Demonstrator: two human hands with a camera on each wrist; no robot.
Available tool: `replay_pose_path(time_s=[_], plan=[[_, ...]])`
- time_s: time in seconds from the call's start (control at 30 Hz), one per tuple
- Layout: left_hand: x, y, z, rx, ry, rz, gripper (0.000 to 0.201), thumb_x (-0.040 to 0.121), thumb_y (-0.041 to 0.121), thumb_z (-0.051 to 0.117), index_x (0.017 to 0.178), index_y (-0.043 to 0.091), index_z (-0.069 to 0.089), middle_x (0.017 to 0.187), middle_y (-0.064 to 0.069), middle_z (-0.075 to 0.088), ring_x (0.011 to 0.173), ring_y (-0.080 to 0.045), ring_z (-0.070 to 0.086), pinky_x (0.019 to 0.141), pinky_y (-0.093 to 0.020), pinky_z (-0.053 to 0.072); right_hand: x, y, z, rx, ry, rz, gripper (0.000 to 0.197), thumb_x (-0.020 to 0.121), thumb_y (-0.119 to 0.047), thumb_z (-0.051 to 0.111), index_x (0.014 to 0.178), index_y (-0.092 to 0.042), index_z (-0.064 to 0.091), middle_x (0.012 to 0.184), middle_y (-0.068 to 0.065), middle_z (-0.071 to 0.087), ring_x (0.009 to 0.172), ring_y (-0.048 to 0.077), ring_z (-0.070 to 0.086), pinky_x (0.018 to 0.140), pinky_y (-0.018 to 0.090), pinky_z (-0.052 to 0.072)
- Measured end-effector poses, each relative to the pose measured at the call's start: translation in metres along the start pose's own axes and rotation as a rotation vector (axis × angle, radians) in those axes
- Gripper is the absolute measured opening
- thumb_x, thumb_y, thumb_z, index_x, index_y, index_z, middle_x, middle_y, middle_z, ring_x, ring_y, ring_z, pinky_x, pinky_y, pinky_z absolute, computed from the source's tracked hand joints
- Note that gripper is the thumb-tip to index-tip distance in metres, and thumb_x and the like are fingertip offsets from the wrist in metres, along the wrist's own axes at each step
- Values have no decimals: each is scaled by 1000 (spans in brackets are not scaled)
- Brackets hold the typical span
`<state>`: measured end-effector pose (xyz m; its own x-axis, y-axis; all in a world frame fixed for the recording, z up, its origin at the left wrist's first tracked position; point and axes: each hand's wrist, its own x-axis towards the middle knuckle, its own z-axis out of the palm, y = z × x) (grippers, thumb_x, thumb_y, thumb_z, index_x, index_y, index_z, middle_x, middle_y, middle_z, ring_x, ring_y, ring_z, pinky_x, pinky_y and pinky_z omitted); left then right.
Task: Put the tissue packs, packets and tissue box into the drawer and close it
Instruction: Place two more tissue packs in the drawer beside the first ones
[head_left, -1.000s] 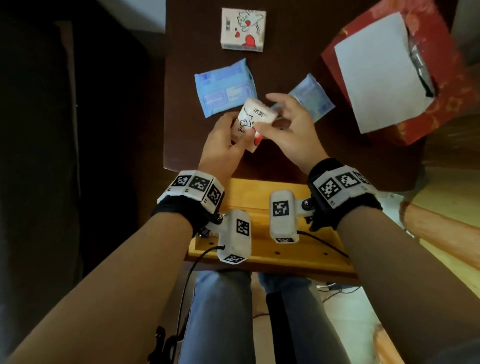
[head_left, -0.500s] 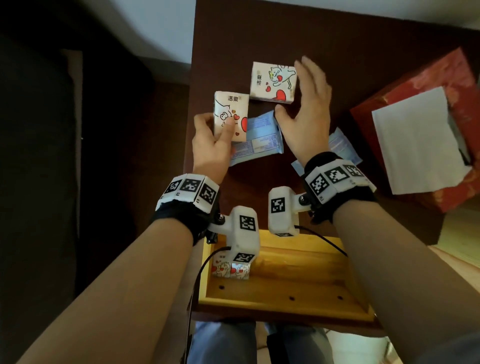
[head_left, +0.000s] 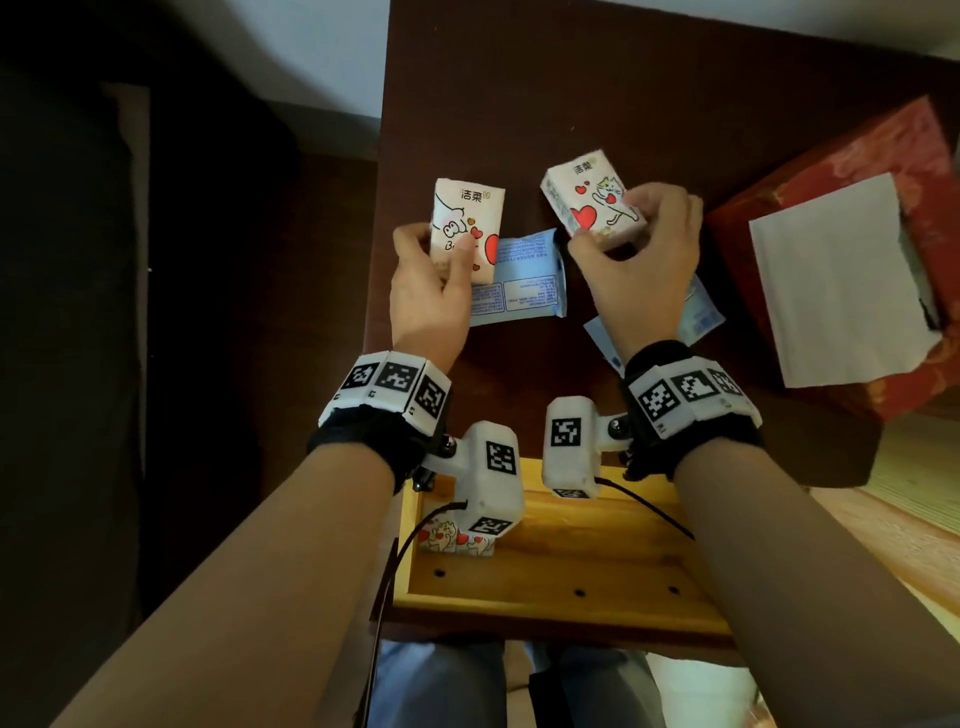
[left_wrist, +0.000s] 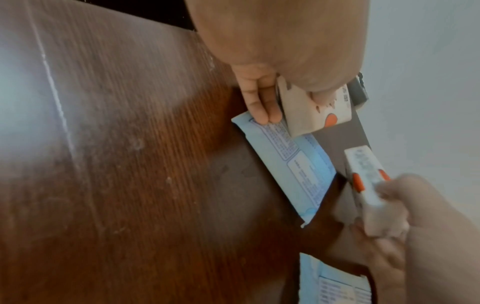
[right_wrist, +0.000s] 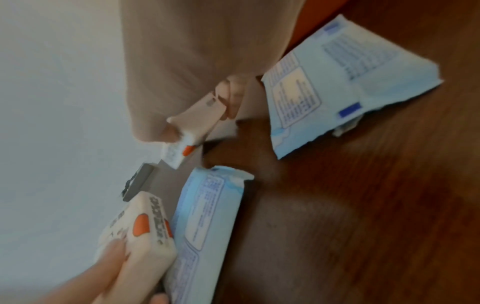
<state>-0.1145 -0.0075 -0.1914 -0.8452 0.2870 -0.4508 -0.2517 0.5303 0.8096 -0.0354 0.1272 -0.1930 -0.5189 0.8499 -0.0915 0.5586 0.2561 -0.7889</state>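
My left hand (head_left: 434, 280) grips a white tissue pack with red hearts (head_left: 470, 218) above the dark table (head_left: 597, 114). My right hand (head_left: 639, 249) grips a second tissue pack with a cat drawing (head_left: 587, 202), lifted and tilted. Two blue packets lie flat on the table: one (head_left: 524, 280) between my hands, one (head_left: 698, 312) partly under my right wrist. The red tissue box (head_left: 914, 171) with a white sheet on top sits at the right. The yellow wooden drawer (head_left: 571, 587) stands pulled out below my wrists. A third tissue pack (head_left: 452, 540) lies in its left corner.
A pale wall runs behind the table's far edge. Dark furniture fills the left side. My jeans-clad legs show below the drawer front. A light wooden surface lies at the right.
My right hand, flat beside the cat pack half a second ago, now grips it and has lifted it. The left hand keeps holding its pack near the same place.
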Motion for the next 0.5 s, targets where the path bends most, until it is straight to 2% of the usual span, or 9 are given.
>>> replay_pose_path(time_s=[0.1, 0.17, 0.23, 0.3, 0.37, 0.43, 0.5], plan=[[-6, 3, 0, -8, 14, 68, 41, 91, 33, 54, 118, 5, 41, 108, -10, 67, 93, -18, 67, 81, -44, 57, -9, -2, -10, 214, -32, 199, 24, 77, -24, 57, 98, -12, 56, 114, 10, 57, 100, 17, 61, 71, 22, 57], [-14, 6, 3, -24, 6, 116, 40, 88, 34, 56, 115, 7, 42, 105, -6, 66, 91, -16, 68, 78, -41, 58, -16, -6, -15, 380, -102, 345, 23, 82, -26, 48, 95, -11, 58, 110, 13, 63, 96, 18, 66, 65, 27, 59], [-21, 7, 8, -43, -42, 115, 33, 88, 30, 57, 110, 11, 42, 101, -3, 65, 86, -15, 67, 73, -36, 58, -22, -11, -20, 499, -140, 473, 17, 88, -23, 44, 86, -15, 58, 94, 10, 66, 81, 17, 68, 56, 26, 55], [-27, 7, 13, -91, -83, 73, 27, 89, 24, 58, 106, 16, 38, 96, 0, 63, 75, -12, 65, 63, -27, 56, -26, -14, -27, 531, -170, 580, 20, 95, -20, 40, 81, -23, 54, 81, 6, 65, 55, 14, 63, 50, 27, 55], [-32, 6, 15, -136, -94, 37, 26, 89, 19, 58, 106, 16, 38, 94, 1, 61, 70, -10, 62, 54, -15, 50, -31, -11, -33, 535, -230, 605, 19, 97, -22, 36, 88, -23, 52, 83, 8, 64, 42, 14, 60, 49, 30, 57], [-38, 4, 17, -162, -104, 30, 26, 89, 16, 58, 108, 13, 40, 99, -5, 62, 69, -9, 60, 49, -10, 46, -39, -4, -41, 536, -292, 581, 15, 98, -26, 36, 101, -20, 50, 94, 11, 63, 42, 16, 63, 49, 31, 59], [-49, 1, 20, -151, -121, 57, 29, 89, 17, 59, 113, 8, 44, 102, -8, 63, 69, -10, 61, 49, -10, 46, -49, 3, -49, 509, -355, 531, 15, 97, -27, 40, 107, -19, 48, 96, 11, 62, 47, 18, 66, 49, 31, 59]])
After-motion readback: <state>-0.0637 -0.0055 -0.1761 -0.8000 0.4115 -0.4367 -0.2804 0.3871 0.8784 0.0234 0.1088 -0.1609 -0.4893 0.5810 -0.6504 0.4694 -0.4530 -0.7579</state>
